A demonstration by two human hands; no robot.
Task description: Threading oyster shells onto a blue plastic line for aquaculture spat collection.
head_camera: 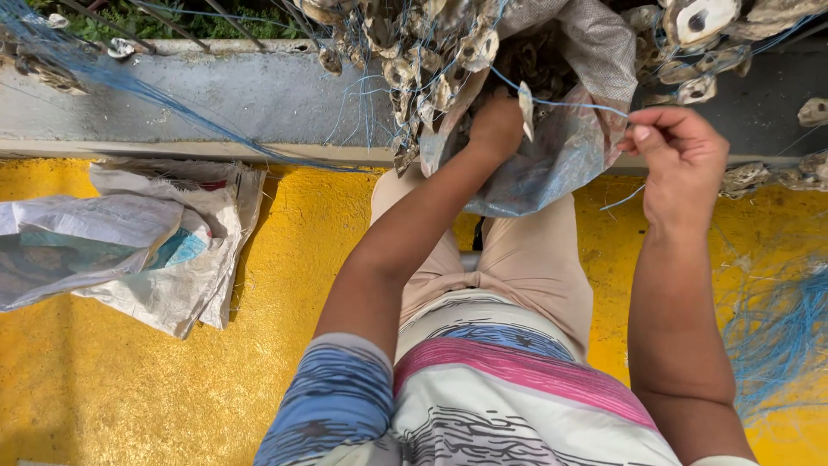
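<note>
My left hand (498, 125) is closed around a pale oyster shell (525, 110) threaded on a thin blue line (569, 105). My right hand (679, 155) pinches the same blue line a little to the right, pulling it taut between the two hands. Both hands work above an open grey woven sack (552, 164) resting on my lap, with shells inside it. More strung oyster shells (414, 60) hang in a cluster just beyond my left hand.
A grey concrete ledge (241, 99) runs across the top. Folded white woven sacks (138, 242) lie on the yellow floor (129, 380) at left. A tangle of loose blue line (780, 332) lies at right. More shells (703, 34) sit at the upper right.
</note>
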